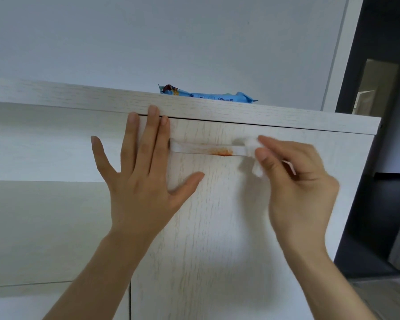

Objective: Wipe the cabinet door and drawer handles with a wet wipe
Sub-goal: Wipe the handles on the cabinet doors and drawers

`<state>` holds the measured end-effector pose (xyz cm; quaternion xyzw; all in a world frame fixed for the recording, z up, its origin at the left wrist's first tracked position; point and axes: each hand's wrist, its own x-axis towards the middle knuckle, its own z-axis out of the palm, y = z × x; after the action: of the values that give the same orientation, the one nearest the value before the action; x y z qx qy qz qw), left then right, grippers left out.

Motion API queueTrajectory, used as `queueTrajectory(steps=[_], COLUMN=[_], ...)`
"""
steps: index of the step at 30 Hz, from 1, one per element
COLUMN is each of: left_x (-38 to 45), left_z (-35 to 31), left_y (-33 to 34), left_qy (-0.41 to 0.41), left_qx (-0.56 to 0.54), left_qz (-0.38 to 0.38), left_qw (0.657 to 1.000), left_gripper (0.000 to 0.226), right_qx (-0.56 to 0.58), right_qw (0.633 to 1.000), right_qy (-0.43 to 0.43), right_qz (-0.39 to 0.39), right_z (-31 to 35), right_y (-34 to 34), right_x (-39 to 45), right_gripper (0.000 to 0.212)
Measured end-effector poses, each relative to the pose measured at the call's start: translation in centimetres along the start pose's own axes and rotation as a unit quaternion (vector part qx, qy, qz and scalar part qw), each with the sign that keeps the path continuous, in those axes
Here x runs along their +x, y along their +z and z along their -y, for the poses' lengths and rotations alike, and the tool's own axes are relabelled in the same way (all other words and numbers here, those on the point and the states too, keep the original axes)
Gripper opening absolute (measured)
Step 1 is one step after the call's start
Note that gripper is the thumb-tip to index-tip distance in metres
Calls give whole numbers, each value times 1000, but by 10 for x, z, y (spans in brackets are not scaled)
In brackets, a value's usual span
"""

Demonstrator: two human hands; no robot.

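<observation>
What sits around my cabinet

A pale wall [148, 38] rises ahead of me, a white door frame [340, 54] stands at its right edge, and a dark doorway [388, 31] opens beyond.

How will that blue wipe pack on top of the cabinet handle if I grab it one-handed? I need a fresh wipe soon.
The blue wipe pack looks like a soft film pouch with crimped ends, so it would probably flex and sag rather than stay stiff. It lies flat on the cabinet top, so rolling seems unlikely. The glossy film may be a bit slippery.
</observation>
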<state>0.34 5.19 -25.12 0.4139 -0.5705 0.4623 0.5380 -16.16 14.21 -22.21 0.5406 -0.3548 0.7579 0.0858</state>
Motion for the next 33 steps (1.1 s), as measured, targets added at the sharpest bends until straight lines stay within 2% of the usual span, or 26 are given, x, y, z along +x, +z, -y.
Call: queueTrajectory(steps=[2,6,11,16,19,23,33], left_x=[0,-1,0,0,0,0,0], left_z=[0,1,1,1,1,1,2], left_y=[0,0,-1,-1,-1,-1,-1], left_qy=[1,2,2,-1,0,1,1], left_qx=[-2,0,-3,-4,-9,-10,-17], left_qz=[2,2,5,7,8,10,8], left_qw=[1000,1000,1000,1000,1000,1000,1000], left_gripper=[83,83,83,83,83,83,82], right_qx=[9,-95,-134,-161,-164,-183,-177], right_qw=[999,983,965,958,963,956,955], right_qy=[-15,-157,-225,-237,-211,-228,-234], right_qz=[-27,23,-3,-10,-44,-21,-44], right_z=[-1,-2,-4,-2,-4,-7,-6], right_y=[-4,10,17,18,13,15,25], right_x=[4,-6,-9,-11,-9,-13,-17], right_gripper=[22,24,23,20,18,21,20])
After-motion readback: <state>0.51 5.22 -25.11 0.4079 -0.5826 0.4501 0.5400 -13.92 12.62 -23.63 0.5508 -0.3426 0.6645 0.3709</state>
